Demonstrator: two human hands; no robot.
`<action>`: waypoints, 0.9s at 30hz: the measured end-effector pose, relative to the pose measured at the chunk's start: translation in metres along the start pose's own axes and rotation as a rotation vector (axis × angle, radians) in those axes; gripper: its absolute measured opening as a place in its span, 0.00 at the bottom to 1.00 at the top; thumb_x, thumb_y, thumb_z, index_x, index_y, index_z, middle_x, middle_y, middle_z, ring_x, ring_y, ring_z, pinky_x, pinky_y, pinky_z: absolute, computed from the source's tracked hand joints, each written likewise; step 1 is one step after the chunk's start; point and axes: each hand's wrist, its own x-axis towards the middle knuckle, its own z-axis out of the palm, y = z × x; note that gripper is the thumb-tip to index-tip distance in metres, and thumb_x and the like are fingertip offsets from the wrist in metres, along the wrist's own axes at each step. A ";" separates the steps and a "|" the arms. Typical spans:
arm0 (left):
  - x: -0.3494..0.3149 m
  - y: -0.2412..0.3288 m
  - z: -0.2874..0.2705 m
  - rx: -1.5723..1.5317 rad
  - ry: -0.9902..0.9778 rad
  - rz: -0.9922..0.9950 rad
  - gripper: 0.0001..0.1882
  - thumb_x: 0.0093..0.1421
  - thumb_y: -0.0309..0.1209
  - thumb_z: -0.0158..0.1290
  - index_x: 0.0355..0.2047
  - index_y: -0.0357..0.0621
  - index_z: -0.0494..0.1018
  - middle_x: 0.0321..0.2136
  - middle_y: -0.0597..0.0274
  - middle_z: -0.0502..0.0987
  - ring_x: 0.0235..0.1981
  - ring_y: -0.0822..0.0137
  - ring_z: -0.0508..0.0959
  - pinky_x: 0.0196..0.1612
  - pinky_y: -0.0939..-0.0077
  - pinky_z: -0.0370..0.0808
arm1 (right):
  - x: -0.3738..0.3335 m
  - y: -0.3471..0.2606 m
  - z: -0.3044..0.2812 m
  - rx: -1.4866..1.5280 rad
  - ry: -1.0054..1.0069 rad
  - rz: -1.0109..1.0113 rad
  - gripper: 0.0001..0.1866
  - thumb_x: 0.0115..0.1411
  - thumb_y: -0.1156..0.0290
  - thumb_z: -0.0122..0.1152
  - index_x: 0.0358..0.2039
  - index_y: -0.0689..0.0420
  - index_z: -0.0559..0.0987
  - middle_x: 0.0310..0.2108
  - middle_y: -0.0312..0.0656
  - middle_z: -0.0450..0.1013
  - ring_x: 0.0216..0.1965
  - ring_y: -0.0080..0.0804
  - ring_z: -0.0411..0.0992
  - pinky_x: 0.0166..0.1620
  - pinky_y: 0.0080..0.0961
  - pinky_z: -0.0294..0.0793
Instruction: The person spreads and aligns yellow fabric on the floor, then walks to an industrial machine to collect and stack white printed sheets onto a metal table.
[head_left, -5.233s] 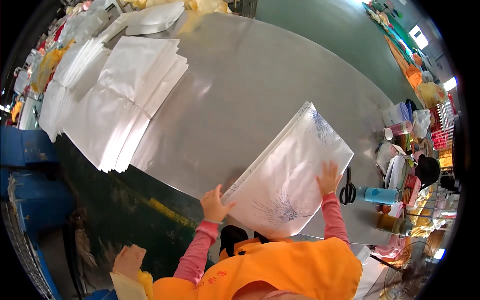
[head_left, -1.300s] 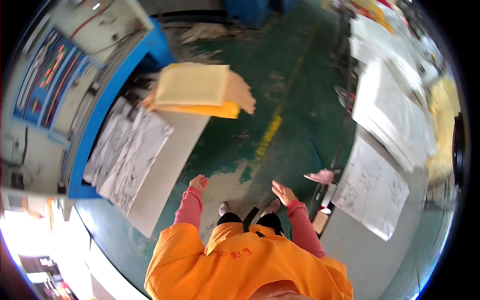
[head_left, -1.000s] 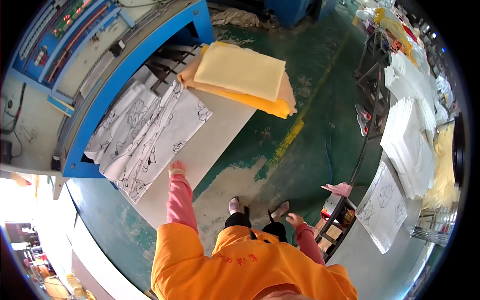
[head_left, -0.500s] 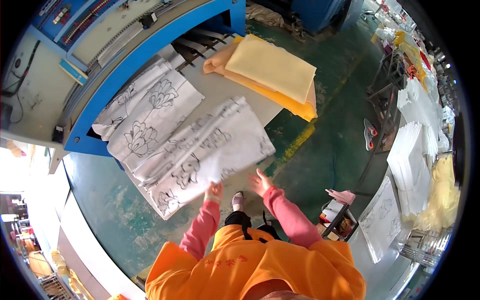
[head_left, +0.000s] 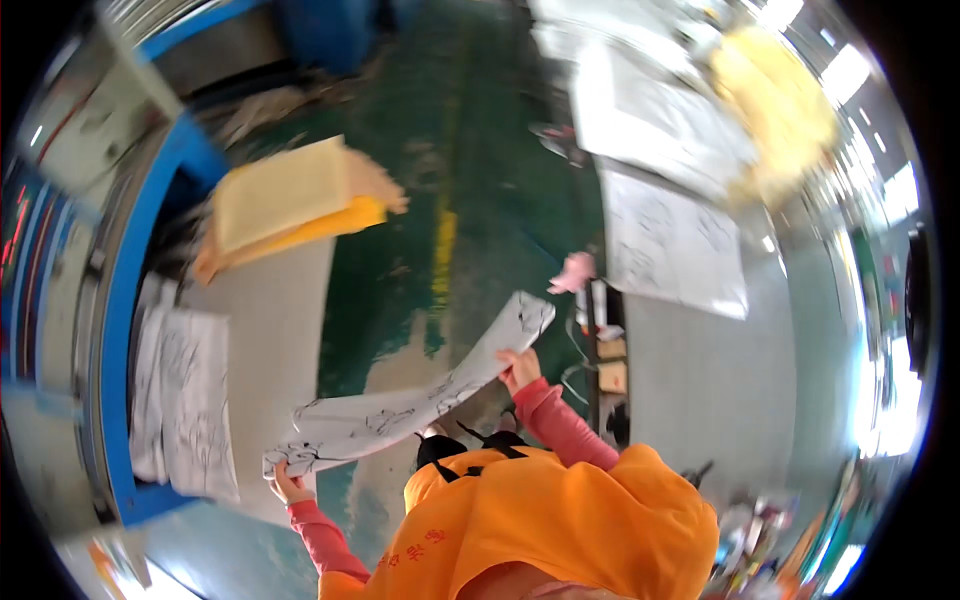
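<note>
A long folded white cloth [head_left: 400, 410] with black flower line drawings stretches slantwise in front of me, above the floor. My left hand [head_left: 290, 485] grips its lower left end, close to the pale board by the blue machine. With my right hand [head_left: 520, 368] I pinch its edge near the upper right end, which is raised higher. Both hands are closed on it. More white cloths [head_left: 190, 400] with the same print lie on the pale board [head_left: 285, 310] at the left.
Folded yellow cloths [head_left: 285, 195] lie on the board's far part, beside the blue machine frame [head_left: 145, 260]. To the right is a grey table [head_left: 710, 390] with a flat printed sheet [head_left: 670, 240], white stacks [head_left: 655, 125] and a yellow bundle [head_left: 775, 110]. A pink item [head_left: 573, 272] hangs by its edge.
Lifted off the pile on the board, the printed cloth now spans both hands. The right hand, empty before, has gripped it. My view has turned right, toward the grey table.
</note>
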 end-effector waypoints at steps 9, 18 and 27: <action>-0.224 0.002 0.254 -0.033 -1.156 0.131 0.03 0.42 0.22 0.46 0.20 0.38 0.67 0.14 0.66 0.67 0.19 0.72 0.68 0.24 0.82 0.67 | -0.179 -0.222 -0.245 0.332 0.358 -1.015 0.21 0.39 0.78 0.49 0.38 0.62 0.63 0.33 0.40 0.63 0.35 0.31 0.63 0.37 0.27 0.64; -0.399 -0.214 0.261 0.653 -2.066 -0.339 0.11 0.47 0.33 0.43 0.24 0.35 0.66 0.20 0.60 0.71 0.19 0.71 0.71 0.21 0.82 0.66 | -0.167 -0.204 -0.544 -0.051 1.547 -0.546 0.24 0.39 0.63 0.55 0.36 0.62 0.63 0.33 0.46 0.63 0.33 0.34 0.63 0.37 0.27 0.64; -0.178 -0.261 0.186 0.954 -1.199 -0.508 0.11 0.49 0.34 0.41 0.28 0.38 0.63 0.19 0.56 0.70 0.15 0.69 0.70 0.19 0.79 0.67 | -0.059 -0.065 -0.387 -1.660 0.981 -0.385 0.29 0.44 0.57 0.47 0.46 0.54 0.56 0.48 0.44 0.50 0.51 0.40 0.44 0.49 0.39 0.43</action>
